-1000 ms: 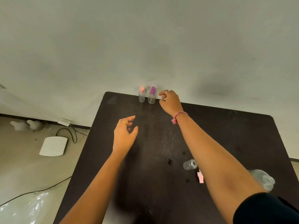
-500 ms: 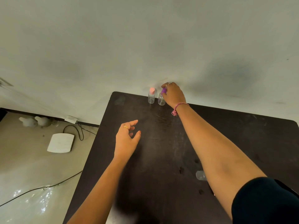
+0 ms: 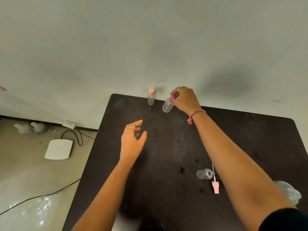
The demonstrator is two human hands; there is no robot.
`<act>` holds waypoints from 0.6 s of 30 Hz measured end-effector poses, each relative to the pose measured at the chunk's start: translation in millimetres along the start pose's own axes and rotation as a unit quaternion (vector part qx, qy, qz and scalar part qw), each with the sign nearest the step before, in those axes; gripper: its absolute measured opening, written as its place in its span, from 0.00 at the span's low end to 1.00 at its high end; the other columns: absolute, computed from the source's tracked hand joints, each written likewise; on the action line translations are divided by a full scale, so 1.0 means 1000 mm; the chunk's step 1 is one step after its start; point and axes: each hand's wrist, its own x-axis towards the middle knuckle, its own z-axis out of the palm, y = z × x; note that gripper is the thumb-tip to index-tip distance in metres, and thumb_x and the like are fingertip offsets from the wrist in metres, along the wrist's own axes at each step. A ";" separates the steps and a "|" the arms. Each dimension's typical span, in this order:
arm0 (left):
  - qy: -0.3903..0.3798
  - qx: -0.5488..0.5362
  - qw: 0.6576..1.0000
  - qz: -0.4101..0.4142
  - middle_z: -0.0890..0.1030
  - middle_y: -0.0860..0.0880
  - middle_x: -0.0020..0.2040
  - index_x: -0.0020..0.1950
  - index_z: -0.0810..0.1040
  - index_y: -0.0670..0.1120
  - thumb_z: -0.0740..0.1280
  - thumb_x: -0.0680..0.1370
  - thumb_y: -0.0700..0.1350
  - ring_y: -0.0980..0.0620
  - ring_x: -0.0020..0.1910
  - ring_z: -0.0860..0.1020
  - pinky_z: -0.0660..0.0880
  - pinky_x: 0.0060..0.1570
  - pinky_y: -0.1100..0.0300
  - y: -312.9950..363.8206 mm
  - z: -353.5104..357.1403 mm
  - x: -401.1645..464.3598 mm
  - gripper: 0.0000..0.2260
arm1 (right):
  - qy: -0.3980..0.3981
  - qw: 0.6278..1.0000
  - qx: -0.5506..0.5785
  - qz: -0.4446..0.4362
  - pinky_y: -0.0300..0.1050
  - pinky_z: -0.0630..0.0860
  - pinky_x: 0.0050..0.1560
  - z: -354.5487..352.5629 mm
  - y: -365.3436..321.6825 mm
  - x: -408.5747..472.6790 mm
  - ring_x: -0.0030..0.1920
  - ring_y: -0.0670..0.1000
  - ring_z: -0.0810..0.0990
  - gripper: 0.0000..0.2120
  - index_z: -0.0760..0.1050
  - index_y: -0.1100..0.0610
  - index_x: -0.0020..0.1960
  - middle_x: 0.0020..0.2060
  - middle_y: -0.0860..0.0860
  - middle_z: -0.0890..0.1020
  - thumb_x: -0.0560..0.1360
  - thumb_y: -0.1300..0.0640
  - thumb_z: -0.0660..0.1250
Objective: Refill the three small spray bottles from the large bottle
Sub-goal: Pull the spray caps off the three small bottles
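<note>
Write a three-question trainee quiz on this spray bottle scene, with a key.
1. True or false: the right hand holds the purple-capped bottle by its cap.
2. Which small bottle stands uncapped on the table? A) the pink-capped bottle B) the open bottle beside the pink sprayer C) the purple-capped bottle
3. Fill in: the left hand holds ____.

Key: 1 true. 2 B. 3 nothing; it hovers open over the table.
</note>
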 end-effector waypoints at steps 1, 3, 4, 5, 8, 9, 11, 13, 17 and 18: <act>-0.002 -0.001 1.000 0.002 0.75 0.53 0.61 0.65 0.72 0.51 0.69 0.76 0.40 0.59 0.57 0.74 0.70 0.54 0.70 0.004 0.001 -0.002 0.18 | -0.005 1.000 0.005 -0.004 0.35 0.72 0.47 -0.010 -0.003 -0.006 0.47 0.47 0.77 0.08 0.80 0.58 0.52 0.49 0.51 0.82 0.73 0.61 0.68; -0.007 -0.005 1.000 0.013 0.75 0.52 0.62 0.65 0.72 0.51 0.69 0.76 0.42 0.59 0.57 0.74 0.69 0.52 0.73 0.011 0.004 -0.006 0.19 | -0.020 1.000 0.018 -0.009 0.28 0.68 0.41 -0.032 -0.011 -0.019 0.44 0.44 0.76 0.08 0.81 0.57 0.51 0.47 0.49 0.81 0.72 0.60 0.70; -0.011 -0.010 1.000 0.021 0.75 0.52 0.62 0.66 0.72 0.51 0.69 0.76 0.42 0.60 0.57 0.74 0.68 0.52 0.73 0.016 0.005 -0.009 0.19 | -0.030 0.999 0.025 -0.014 0.26 0.66 0.38 -0.043 -0.016 -0.026 0.43 0.43 0.76 0.08 0.81 0.56 0.51 0.46 0.48 0.81 0.71 0.59 0.71; -0.016 -0.015 0.999 0.030 0.75 0.52 0.62 0.66 0.72 0.51 0.70 0.76 0.43 0.60 0.58 0.74 0.68 0.52 0.73 0.021 0.006 -0.013 0.19 | -0.040 0.999 0.032 -0.019 0.25 0.66 0.37 -0.054 -0.022 -0.034 0.41 0.42 0.76 0.08 0.81 0.56 0.50 0.45 0.47 0.80 0.71 0.58 0.72; -0.034 -0.025 0.998 0.052 0.74 0.53 0.64 0.68 0.70 0.51 0.71 0.75 0.47 0.61 0.60 0.72 0.69 0.58 0.69 0.036 0.008 -0.025 0.23 | -0.060 0.996 0.063 -0.030 0.23 0.69 0.36 -0.083 -0.039 -0.059 0.37 0.40 0.77 0.08 0.82 0.56 0.48 0.41 0.44 0.80 0.69 0.57 0.73; -0.039 -0.025 0.997 0.062 0.73 0.53 0.65 0.69 0.70 0.51 0.72 0.74 0.48 0.61 0.61 0.72 0.69 0.59 0.68 0.041 0.008 -0.029 0.24 | -0.068 0.994 0.075 -0.035 0.27 0.72 0.39 -0.092 -0.045 -0.069 0.38 0.41 0.78 0.08 0.82 0.55 0.48 0.42 0.44 0.81 0.69 0.56 0.74; -0.043 -0.028 0.995 0.080 0.73 0.55 0.65 0.70 0.69 0.50 0.73 0.73 0.50 0.62 0.62 0.71 0.68 0.60 0.69 0.050 0.007 -0.038 0.27 | -0.089 0.991 0.093 -0.045 0.40 0.79 0.46 -0.105 -0.056 -0.087 0.41 0.46 0.81 0.09 0.82 0.55 0.49 0.42 0.45 0.82 0.69 0.56 0.74; -0.044 -0.031 0.994 0.098 0.73 0.57 0.63 0.70 0.69 0.50 0.74 0.71 0.51 0.62 0.61 0.72 0.68 0.56 0.74 0.059 0.004 -0.046 0.29 | -0.108 0.987 0.105 -0.056 0.46 0.80 0.49 -0.115 -0.066 -0.104 0.42 0.50 0.82 0.10 0.82 0.54 0.50 0.43 0.46 0.83 0.69 0.56 0.74; -0.029 -0.026 0.991 0.129 0.76 0.54 0.60 0.66 0.71 0.50 0.74 0.71 0.50 0.58 0.55 0.76 0.71 0.48 0.77 0.075 -0.006 -0.062 0.25 | -0.137 0.979 0.132 -0.074 0.45 0.80 0.51 -0.133 -0.084 -0.132 0.43 0.52 0.83 0.10 0.82 0.55 0.51 0.45 0.49 0.83 0.70 0.57 0.74; -0.022 -0.027 0.991 0.128 0.76 0.53 0.60 0.66 0.72 0.50 0.74 0.72 0.49 0.58 0.53 0.77 0.72 0.47 0.76 0.078 -0.008 -0.065 0.25 | -0.142 0.977 0.138 -0.078 0.44 0.80 0.51 -0.137 -0.087 -0.137 0.43 0.53 0.83 0.10 0.82 0.55 0.52 0.45 0.50 0.83 0.70 0.57 0.73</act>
